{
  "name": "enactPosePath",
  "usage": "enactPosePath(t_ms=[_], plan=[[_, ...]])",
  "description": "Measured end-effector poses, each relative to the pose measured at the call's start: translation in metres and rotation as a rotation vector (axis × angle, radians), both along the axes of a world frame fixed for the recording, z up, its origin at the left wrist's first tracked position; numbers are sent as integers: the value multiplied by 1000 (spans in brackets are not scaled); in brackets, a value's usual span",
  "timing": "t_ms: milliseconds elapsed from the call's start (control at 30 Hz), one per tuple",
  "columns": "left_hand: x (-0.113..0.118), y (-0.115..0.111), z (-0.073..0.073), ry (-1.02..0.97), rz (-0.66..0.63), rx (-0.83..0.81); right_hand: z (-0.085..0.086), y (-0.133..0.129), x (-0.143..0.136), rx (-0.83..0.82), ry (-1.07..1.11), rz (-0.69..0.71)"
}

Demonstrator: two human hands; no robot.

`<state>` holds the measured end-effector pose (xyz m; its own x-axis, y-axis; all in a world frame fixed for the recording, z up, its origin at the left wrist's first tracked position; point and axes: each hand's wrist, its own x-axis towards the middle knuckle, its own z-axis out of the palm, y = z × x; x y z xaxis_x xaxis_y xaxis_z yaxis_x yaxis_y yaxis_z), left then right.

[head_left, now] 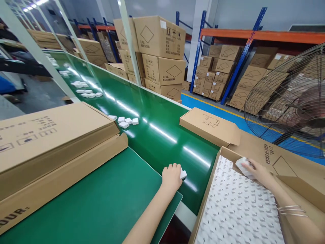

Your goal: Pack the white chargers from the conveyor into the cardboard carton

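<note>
My left hand (172,175) is closed around small white boxes (183,174) at the near edge of the green conveyor belt (162,115); the fingers hide most of them. My right hand (257,171), slightly blurred, grips a few white boxes (243,166) over the far end of an open carton (217,159). Rows of the same small white boxes with grey print (236,206) fill most of that carton. A gap shows in the layer at its far side, by my right hand.
More white boxes (124,122) lie in loose groups up the belt. Flat brown cartons (58,135) are stacked on the green table (101,200) at left. Another carton (210,125) lies across the belt's far edge. A large fan (291,98) stands at right, before shelves of cartons.
</note>
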<state>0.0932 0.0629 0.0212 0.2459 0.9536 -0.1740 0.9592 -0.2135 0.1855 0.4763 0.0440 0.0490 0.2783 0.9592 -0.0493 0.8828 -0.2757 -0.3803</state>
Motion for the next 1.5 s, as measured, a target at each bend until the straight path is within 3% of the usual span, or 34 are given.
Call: enactPosePath(t_ms=[167, 267, 367, 500, 600, 700, 767, 900, 1000, 1133, 1200, 1267, 1333, 1400, 1500], plan=[[-5, -14, 14, -539, -163, 106, -17, 4, -6, -297, 119, 160], [-1, -36, 30, -805, -229, 143, -18, 6, -3, -336, 168, 146], [3, -57, 39, -929, -269, 151, -21, 7, 1, -346, 198, 150], [6, -75, 39, -982, -323, 210, -20, 9, 1, -351, 216, 70], [7, -82, 39, -983, -360, 278, -9, 7, -14, -266, 216, 56], [7, -88, 41, -962, -397, 343, 12, -10, -53, 33, 207, 176], [8, -92, 43, -937, -417, 394, 28, -30, -91, 65, 487, 308], [13, -104, 44, -900, -460, 535, 44, -77, -168, -381, 1348, 445], [26, -115, 40, -926, -431, 656, 35, -99, -210, -476, 1756, 205], [49, -127, 36, -945, -303, 756, 17, -101, -231, -652, 1896, -192], [54, -131, 37, -952, -275, 804, 19, -93, -219, -604, 1816, -197], [47, -132, 40, -913, -313, 837, 32, -81, -186, -377, 1544, -65], [28, -131, 41, -812, -358, 833, 48, -68, -135, -19, 1011, 104], [2, -129, 40, -687, -321, 791, 56, -56, -77, 285, 402, 120], [-36, -127, 34, -546, -171, 767, 48, -46, -5, 354, -314, 123]])
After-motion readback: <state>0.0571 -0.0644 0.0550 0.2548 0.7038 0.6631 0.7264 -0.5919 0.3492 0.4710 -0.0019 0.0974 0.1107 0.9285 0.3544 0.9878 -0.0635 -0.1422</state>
